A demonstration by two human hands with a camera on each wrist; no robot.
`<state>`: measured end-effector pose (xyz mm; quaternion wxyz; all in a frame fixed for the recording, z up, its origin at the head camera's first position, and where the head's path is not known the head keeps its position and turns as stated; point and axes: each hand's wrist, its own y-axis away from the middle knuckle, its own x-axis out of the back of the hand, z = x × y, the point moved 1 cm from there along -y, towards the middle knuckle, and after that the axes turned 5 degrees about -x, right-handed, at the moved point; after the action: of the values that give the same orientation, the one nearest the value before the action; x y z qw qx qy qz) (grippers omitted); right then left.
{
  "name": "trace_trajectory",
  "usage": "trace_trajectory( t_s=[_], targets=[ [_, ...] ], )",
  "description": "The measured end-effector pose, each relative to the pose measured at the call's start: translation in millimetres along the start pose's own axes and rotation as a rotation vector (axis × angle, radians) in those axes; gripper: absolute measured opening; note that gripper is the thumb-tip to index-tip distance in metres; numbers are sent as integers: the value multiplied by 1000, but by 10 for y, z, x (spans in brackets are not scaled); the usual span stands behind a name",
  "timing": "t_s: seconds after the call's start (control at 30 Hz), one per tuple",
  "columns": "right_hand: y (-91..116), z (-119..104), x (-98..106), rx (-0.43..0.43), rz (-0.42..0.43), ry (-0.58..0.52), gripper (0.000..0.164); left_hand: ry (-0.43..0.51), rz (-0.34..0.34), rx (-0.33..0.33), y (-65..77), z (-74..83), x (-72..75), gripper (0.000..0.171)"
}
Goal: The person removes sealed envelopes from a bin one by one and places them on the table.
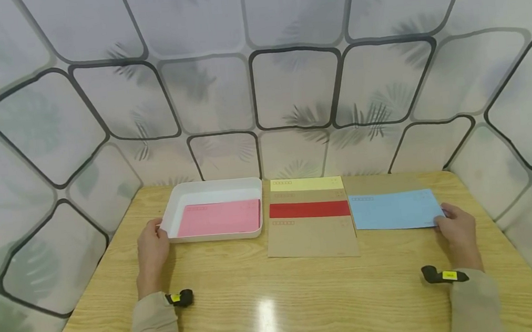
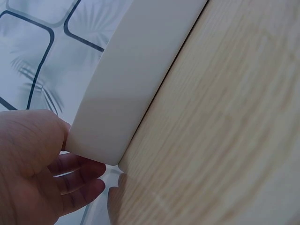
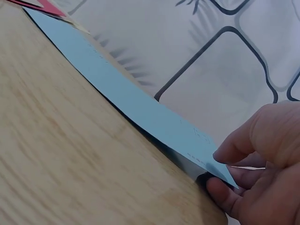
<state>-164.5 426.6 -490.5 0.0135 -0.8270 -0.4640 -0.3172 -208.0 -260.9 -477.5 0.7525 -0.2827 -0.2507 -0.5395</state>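
In the head view, my left hand (image 1: pixel 153 252) grips the left end of a shallow white tray (image 1: pixel 215 237). A pink envelope (image 1: pixel 218 218) lies flat inside that tray. The left wrist view shows the thumb at the rim and the fingers (image 2: pixel 82 180) curled round the tray's corner. On the right, my right hand (image 1: pixel 459 231) pinches the right end of a light blue envelope (image 1: pixel 393 210). Seen from the right wrist, the blue envelope (image 3: pixel 122 93) bends upward at the pinched end, its far end low over the table.
Between tray and blue envelope lie overlapping envelopes: a yellow one (image 1: pixel 305 184) at the back, a red one (image 1: pixel 309 209) and a brown one (image 1: pixel 312 241) in front. More brown paper (image 1: pixel 377 183) shows behind the blue envelope. A patterned curtain (image 1: pixel 297 89) encloses the wooden table (image 1: pixel 225 296).
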Motion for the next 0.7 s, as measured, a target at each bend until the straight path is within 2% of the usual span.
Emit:
trace_trajectory(
  t_s=[0.27, 0.7],
  targets=[
    [55, -43, -9, 16, 8, 18, 63, 0, -5, 2, 3, -7, -3, 42],
    [121, -67, 43, -19, -4, -8, 59, -4, -14, 2, -7, 11, 10, 42]
  ],
)
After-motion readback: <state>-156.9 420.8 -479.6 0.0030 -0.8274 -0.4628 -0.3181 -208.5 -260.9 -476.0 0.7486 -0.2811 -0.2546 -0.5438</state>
